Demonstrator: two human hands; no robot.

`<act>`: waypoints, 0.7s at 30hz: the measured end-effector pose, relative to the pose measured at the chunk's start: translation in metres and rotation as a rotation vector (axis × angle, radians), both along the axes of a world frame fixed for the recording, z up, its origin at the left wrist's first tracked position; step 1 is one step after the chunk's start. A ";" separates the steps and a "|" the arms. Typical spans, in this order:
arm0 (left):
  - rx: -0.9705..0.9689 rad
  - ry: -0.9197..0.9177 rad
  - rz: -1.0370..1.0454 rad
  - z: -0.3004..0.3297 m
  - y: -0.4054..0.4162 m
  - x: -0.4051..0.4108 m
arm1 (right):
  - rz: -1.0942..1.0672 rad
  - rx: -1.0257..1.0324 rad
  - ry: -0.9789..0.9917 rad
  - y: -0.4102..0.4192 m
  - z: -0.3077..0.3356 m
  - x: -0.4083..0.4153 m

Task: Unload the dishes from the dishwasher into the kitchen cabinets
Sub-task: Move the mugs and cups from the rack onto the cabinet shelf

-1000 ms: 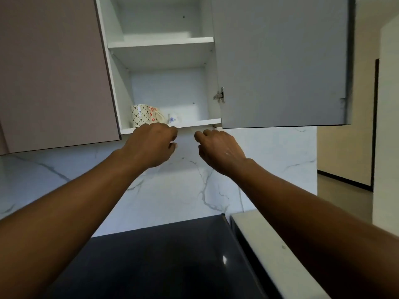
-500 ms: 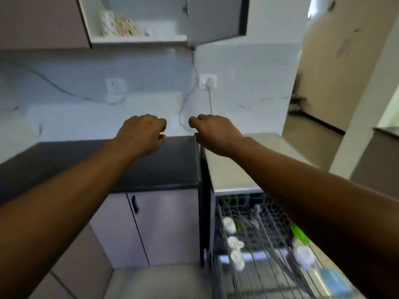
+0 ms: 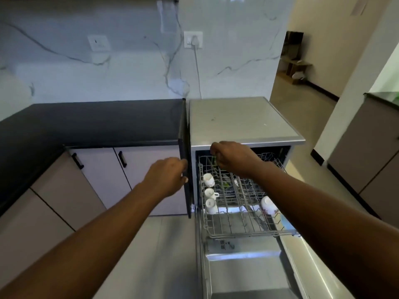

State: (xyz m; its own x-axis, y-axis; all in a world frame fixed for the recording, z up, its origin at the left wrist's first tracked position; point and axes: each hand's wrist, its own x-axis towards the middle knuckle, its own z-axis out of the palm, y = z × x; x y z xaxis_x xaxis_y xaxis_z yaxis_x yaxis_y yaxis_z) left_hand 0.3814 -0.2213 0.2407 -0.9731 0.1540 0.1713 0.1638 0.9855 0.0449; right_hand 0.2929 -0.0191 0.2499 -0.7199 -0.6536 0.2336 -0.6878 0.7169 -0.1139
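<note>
The dishwasher (image 3: 241, 121) stands open with its door (image 3: 244, 275) lowered and a wire rack (image 3: 228, 225) pulled out. Three white cups (image 3: 209, 180) sit in a row along the rack's left side, and a white flowered bowl (image 3: 266, 205) lies at its right. Something green (image 3: 226, 184) shows among the wires. My right hand (image 3: 232, 159) hovers over the rack's back, fingers curled and empty. My left hand (image 3: 167, 178) hangs left of the rack by the dark side panel (image 3: 184, 134), loosely curled and holding nothing.
A black countertop (image 3: 90, 121) runs left of the dishwasher over pale cabinet doors with black handles (image 3: 122, 159). The marble backsplash holds a socket with a plugged cord (image 3: 193, 41). A doorway opens at the right, beside another counter (image 3: 382, 100).
My view has dropped from the wall cabinet to the dishwasher. Both hands have come down from the shelf to the rack, the right one reaching over its back.
</note>
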 end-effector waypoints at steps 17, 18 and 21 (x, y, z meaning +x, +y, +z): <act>0.550 -0.003 0.312 -0.258 0.090 -0.155 | 0.014 -0.029 -0.290 0.049 -0.288 -0.157; 0.578 -0.010 0.356 -0.270 0.089 -0.160 | 0.015 0.005 -0.288 0.045 -0.307 -0.171; 0.595 -0.002 0.435 -0.310 0.077 -0.179 | 0.042 0.094 -0.320 0.020 -0.364 -0.214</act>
State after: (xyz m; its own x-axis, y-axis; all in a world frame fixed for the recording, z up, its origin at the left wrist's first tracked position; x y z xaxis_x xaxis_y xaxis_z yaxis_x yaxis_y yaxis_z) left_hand 0.2019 -0.1441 -0.0697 -0.9256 -0.3640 0.1040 -0.2366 0.7706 0.5918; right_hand 0.0785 0.0011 -0.1146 -0.7192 -0.6920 -0.0625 -0.6567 0.7065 -0.2639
